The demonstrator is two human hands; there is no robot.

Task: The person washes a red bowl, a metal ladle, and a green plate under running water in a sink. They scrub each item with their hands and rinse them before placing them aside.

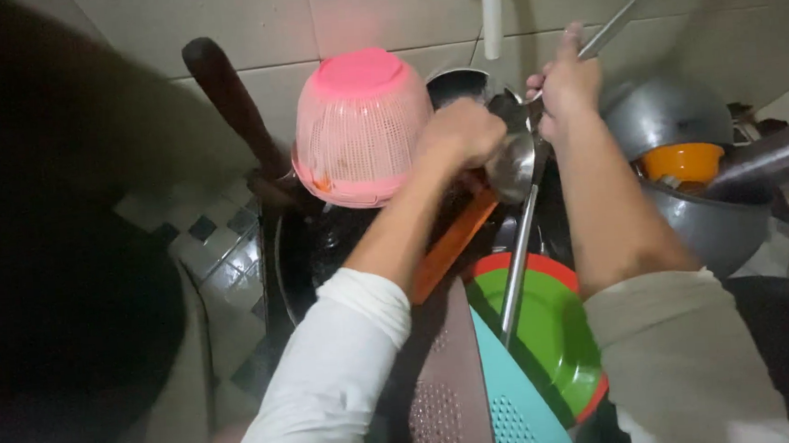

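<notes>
My left hand (462, 133) is closed against the bowl of a steel ladle (512, 167), fingers curled on it; what it grips inside the fist is hidden. My right hand (567, 88) is wrapped around the ladle's long metal handle (624, 18), which runs up to the right. Both hands hover over a dark pan (310, 254) full of dishes. An upturned pink plastic colander (360, 128) leans just left of my left hand.
A green plate with a red rim (547, 331), a long steel utensil (518, 269), an orange handle (451, 245), a brown grater (451, 391) and a teal strainer (515, 406) lie below. Steel pots (714, 220) and an orange bowl (683, 163) stand right. Tiled wall behind.
</notes>
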